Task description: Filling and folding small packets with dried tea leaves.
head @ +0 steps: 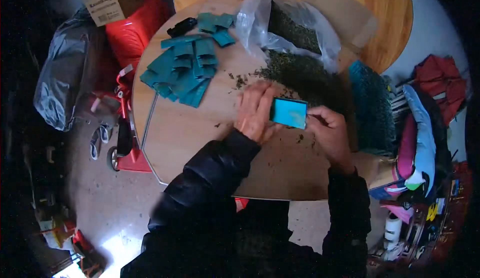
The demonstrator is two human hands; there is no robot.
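A small teal packet [288, 113] is held just above the round wooden table [187, 132]. My left hand [255, 110] grips its left end, the fingers lying over it. At the right edge, my right hand [329, 130] pinches the packet between thumb and fingertips. Whether anything is inside the packet cannot be seen. Just beyond my hands lies a loose heap of dark green dried leaf bits [296, 70], partly spilling from a clear plastic bag [249, 23]. Several similar teal packets [187, 68] overlap in a pile to the left.
A black object [182, 27] lies behind the packet pile. To the right stands a teal stack [371, 109], beside folded fabric items [420, 139]. Brown cardboard [341, 14] overlaps a second wooden table [390, 0]. A red wheeled item [137, 162] stands left of the table.
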